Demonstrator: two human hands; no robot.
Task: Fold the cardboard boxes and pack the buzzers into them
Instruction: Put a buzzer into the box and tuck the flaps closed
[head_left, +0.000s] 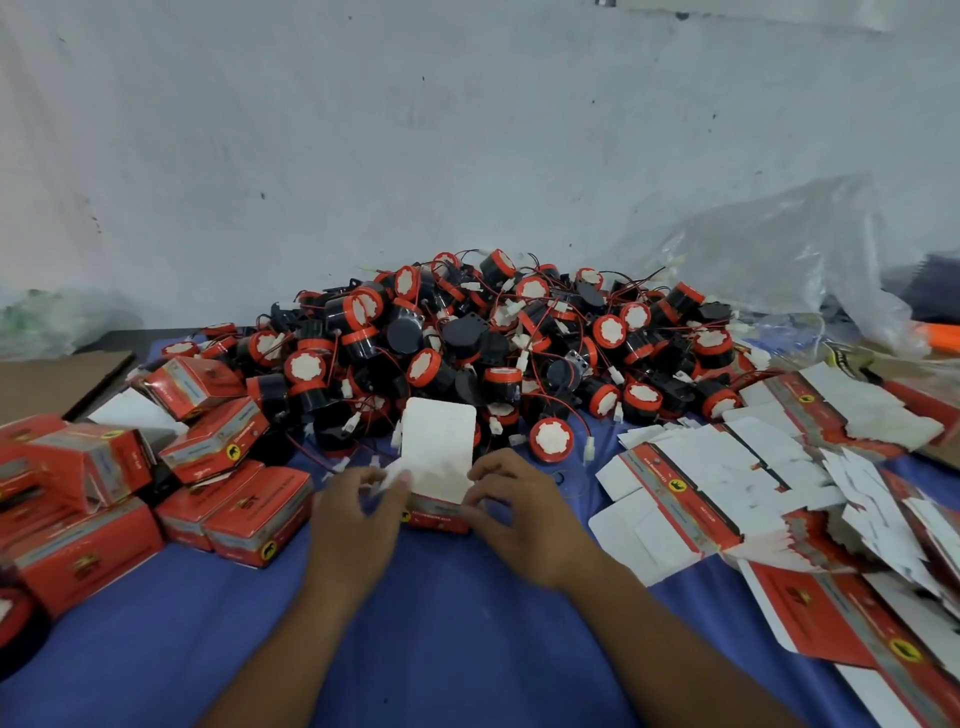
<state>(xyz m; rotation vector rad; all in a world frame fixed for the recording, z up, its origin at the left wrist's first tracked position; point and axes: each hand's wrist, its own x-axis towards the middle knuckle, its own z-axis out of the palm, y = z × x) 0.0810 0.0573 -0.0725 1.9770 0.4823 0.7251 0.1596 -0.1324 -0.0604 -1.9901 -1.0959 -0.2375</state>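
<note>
Two hands on one open box

Our left hand (358, 514) and right hand (519, 514) curl fingers round the box (439, 512) edges, lid flap upright, just before the buzzer pile (467, 343); blue cloth (452, 623) spreads nearer.

Dim, even light; soft blur throughout, wide-angle bowing at edges

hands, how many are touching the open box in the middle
2. The left hand holds the box at its left side, the right hand at its right side. No other hands show.
</note>
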